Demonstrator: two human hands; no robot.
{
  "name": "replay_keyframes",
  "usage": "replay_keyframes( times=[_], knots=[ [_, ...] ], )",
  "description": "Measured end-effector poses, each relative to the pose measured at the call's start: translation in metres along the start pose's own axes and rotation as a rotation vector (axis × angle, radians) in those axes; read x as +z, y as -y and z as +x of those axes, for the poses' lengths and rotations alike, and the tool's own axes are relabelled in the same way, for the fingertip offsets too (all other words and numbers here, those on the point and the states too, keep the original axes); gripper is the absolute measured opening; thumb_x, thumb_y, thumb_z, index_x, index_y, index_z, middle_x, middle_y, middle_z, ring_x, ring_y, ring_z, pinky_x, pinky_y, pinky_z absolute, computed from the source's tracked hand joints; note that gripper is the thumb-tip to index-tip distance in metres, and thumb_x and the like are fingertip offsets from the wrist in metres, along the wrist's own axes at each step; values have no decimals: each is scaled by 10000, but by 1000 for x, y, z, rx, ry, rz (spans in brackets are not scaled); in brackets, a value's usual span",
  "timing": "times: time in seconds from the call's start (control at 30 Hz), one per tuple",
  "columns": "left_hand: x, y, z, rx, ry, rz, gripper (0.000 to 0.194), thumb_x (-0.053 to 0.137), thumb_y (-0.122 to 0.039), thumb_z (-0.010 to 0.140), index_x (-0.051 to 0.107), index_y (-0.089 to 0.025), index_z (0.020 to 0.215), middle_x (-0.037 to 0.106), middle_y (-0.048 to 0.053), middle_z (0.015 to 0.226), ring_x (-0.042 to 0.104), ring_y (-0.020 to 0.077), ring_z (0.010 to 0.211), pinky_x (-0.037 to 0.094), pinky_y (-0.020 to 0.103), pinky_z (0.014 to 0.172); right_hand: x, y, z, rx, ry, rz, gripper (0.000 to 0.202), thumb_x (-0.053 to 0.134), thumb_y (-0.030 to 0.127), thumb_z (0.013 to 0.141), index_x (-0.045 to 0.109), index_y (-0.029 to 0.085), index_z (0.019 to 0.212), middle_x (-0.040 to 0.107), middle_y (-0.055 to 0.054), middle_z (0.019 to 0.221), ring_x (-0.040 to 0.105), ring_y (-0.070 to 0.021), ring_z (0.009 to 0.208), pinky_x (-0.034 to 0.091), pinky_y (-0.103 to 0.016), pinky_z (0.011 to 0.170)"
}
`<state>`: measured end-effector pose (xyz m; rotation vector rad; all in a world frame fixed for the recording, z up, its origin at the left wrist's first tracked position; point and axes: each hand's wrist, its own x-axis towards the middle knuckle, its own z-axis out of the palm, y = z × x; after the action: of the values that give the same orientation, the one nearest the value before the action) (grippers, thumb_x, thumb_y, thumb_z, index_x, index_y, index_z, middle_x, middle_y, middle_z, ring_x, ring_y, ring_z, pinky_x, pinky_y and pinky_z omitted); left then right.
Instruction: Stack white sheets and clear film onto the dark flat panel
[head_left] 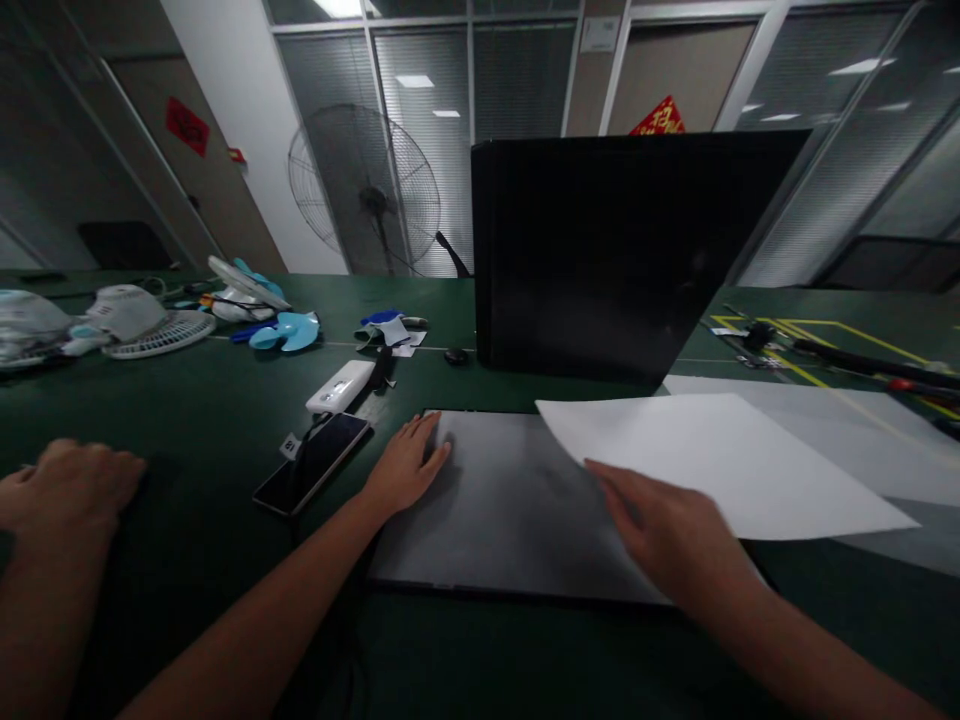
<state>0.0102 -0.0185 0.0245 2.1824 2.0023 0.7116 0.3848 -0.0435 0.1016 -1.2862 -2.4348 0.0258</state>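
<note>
A flat grey panel (510,520) with a thin dark frame lies on the green table before me. My left hand (405,465) rests on its upper left corner, fingers stretched out and nothing in them. Above the panel's right side, my right hand (667,520) pinches the left edge of a white sheet (720,450). That sheet is raised and slightly bent, its right part hanging over the table. Under and behind it lie more white sheets (840,430). Left of the panel is a dark-screened phone (315,462) with a cable across it.
A large black panel (600,250) stands upright behind the work. Another person's closed hand (75,480) rests at the left. A white power bank-like device (341,387), a small black mouse (455,356), blue fan blades (285,332) and fan parts (161,335) lie farther back.
</note>
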Motion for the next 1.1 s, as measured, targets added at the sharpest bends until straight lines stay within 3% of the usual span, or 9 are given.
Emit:
replay_keyframes(
  times=[0.1,0.2,0.27,0.37,0.5,0.6,0.67,0.77,1.1],
  knots=[
    [1,1,-1,14,-8,-11,623,368,-535,1038,446,-128,1503,485,173,1565,386,337,1492,317,542,1217,9,62,-4,-129,363,234,630,476,404,1007,397,168,1585,468,-97,1537,566,-282,1327,520,-458,1091],
    [1,2,-1,37,-3,-11,644,360,-546,1041,448,-107,1504,475,186,1570,380,342,1495,301,542,1223,-1,82,-2,-261,518,340,891,556,595,959,185,175,1652,207,-88,1658,302,-291,1511,395,-472,1204],
    [1,2,-1,47,3,-12,653,388,-557,1032,442,-117,1511,467,185,1576,370,337,1501,300,540,1223,-4,61,6,-296,423,283,787,472,601,1001,217,232,1649,206,-59,1668,226,-277,1540,275,-525,1258],
    [0,3,-1,45,23,7,694,475,-567,996,430,-115,1520,437,205,1591,348,344,1511,297,537,1222,10,-19,19,-220,150,53,611,395,553,1039,411,258,1575,352,-57,1626,279,-278,1526,124,-605,1273],
    [1,3,0,23,34,38,727,572,-524,945,423,-111,1524,370,222,1625,330,369,1515,295,548,1219,32,-145,16,95,-43,-202,696,298,595,1034,537,99,1459,532,-178,1482,457,-337,1414,262,-605,1222],
    [2,4,2,1,33,14,720,601,-513,923,442,-134,1514,354,206,1637,360,374,1500,316,546,1210,29,-192,3,263,19,-263,738,273,638,1019,540,107,1457,584,-205,1414,557,-369,1306,410,-586,1109],
    [2,4,3,-17,21,-16,710,602,-511,918,458,-134,1502,371,197,1630,382,357,1491,322,522,1214,22,-197,-2,362,79,-268,725,276,657,1011,570,149,1436,657,-193,1307,649,-363,1151,500,-542,973],
    [2,5,6,-51,-4,-51,677,587,-493,920,486,-116,1473,423,191,1601,409,314,1481,314,478,1227,16,-188,-2,481,117,-283,679,319,645,993,616,169,1376,723,-151,1162,693,-348,970,522,-506,842],
    [3,9,11,-62,-59,-81,540,536,-448,929,581,-161,1384,518,147,1545,493,282,1428,340,471,1220,16,-163,0,639,162,-238,759,367,743,930,547,205,1435,735,-128,1023,686,-353,882,520,-502,730]
  ],
)
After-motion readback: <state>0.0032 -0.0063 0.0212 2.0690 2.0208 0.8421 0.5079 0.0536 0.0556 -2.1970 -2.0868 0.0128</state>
